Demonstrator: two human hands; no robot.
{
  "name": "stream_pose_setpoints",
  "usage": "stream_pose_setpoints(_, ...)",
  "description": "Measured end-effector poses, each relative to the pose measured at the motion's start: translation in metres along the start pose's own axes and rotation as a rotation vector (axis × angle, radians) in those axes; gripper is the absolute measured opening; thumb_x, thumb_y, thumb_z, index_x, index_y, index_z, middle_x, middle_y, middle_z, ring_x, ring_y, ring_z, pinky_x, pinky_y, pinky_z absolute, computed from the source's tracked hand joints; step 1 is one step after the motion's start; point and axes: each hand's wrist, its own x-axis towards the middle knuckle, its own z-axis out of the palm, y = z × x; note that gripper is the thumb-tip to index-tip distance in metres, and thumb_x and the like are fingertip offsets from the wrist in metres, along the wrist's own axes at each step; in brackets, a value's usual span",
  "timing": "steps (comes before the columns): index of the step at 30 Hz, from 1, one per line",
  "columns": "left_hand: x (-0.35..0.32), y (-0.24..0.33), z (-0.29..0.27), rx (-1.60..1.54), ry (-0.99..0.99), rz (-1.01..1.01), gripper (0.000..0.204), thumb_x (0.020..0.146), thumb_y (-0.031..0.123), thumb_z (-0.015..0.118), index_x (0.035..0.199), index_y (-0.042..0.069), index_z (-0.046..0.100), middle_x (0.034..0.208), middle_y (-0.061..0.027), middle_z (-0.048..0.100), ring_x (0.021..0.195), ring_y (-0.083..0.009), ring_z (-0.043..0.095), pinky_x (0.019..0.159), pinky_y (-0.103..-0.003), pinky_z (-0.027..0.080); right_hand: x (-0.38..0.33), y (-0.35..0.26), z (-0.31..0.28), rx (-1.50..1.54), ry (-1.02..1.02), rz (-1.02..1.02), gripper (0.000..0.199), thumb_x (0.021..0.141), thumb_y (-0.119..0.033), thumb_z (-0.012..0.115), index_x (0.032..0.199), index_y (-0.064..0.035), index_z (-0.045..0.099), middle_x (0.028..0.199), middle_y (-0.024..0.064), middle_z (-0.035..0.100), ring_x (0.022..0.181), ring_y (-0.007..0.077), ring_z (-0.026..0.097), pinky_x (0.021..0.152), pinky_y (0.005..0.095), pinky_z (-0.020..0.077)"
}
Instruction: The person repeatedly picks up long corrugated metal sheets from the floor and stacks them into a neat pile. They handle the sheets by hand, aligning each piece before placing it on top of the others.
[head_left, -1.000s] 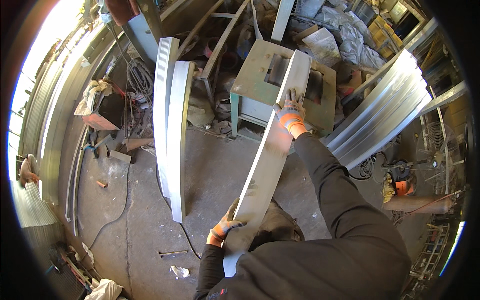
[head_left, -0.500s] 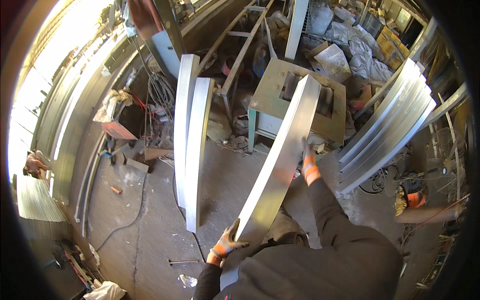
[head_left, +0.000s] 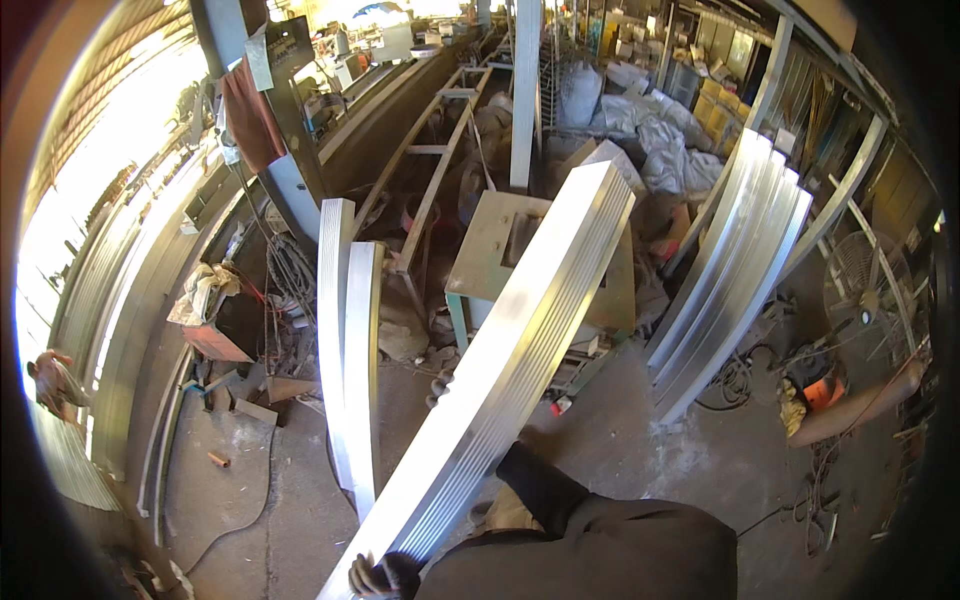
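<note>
Beam [head_left: 500, 365] within two-handed grip [head_left: 384, 576]

The view comes from the left one of two fisheye cameras on the person's head; it faces forward and down, past the person's dark-clothed torso [head_left: 600, 555], which fills much of the lower edge and lies very near the lens; the long metal profile [head_left: 490, 380] is close too, slanting from the lower edge up and away through the middle; the floor [head_left: 310, 540] is seen from above; the machine stand [head_left: 485, 245] sits farther off, with pale sacks [head_left: 665, 150] deeper still; the wide lens reaches the fan [head_left: 865, 285] at right, straight edges bowing toward a dark round rim.
</note>
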Motion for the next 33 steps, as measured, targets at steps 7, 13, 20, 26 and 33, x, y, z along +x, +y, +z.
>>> stream_pose_setpoints(7,0.009,0.01,-0.043,-0.01,0.01,-0.088,0.044,0.117,0.028,0.059,0.16,0.022,0.053,0.137,-0.0299,0.069,0.117,-0.044,0.07,0.094,-0.059,0.062,0.002,0.0,0.042,-0.106,-0.093,0.082,0.067,0.117,-0.057,0.053,0.161,-0.0066,0.057,0.153,0.0096,0.067,0.132,0.0275,0.067,0.115,0.0447,0.0538)
stream_pose_setpoints(13,0.012,0.015,-0.048,0.047,-0.008,-0.142,0.046,0.117,0.028,0.059,0.161,0.023,0.052,0.141,-0.0316,0.069,0.121,-0.0474,0.069,0.1,-0.061,0.06,0.004,0.015,0.061,-0.188,-0.128,0.194,0.065,0.118,-0.054,0.052,0.161,-0.0057,0.056,0.154,0.0097,0.067,0.133,0.0265,0.066,0.117,0.0436,0.0532)
stream_pose_setpoints(20,0.054,0.006,-0.08,0.172,0.05,-0.198,0.06,0.109,0.041,0.074,0.161,0.018,0.056,0.137,-0.0296,0.069,0.12,-0.0439,0.068,0.099,-0.059,0.059,0.021,0.065,0.099,-0.202,-0.231,0.375,0.063,0.119,-0.051,0.051,0.161,-0.0045,0.056,0.154,0.0099,0.066,0.135,0.0254,0.066,0.118,0.0423,0.0524)
stream_pose_setpoints(26,0.062,0.002,-0.119,0.123,-0.07,-0.262,0.062,0.107,0.042,0.076,0.16,0.016,0.057,0.135,-0.0291,0.069,0.117,-0.0434,0.068,0.097,-0.057,0.059,0.004,0.106,0.139,-0.187,-0.346,0.529,0.061,0.12,-0.048,0.051,0.161,-0.0036,0.056,0.155,0.01,0.066,0.137,0.0244,0.065,0.119,0.0412,0.0517)
stream_pose_setpoints(33,0.092,0.007,-0.168,-0.063,-0.31,-0.347,0.065,0.105,0.043,0.079,0.158,0.013,0.059,0.132,-0.0285,0.07,0.113,-0.0427,0.068,0.095,-0.056,0.059,0.019,0.084,0.158,-0.214,-0.437,0.506,0.059,0.121,-0.045,0.05,0.162,-0.0025,0.055,0.155,0.0101,0.066,0.139,0.0233,0.064,0.12,0.0399,0.051)
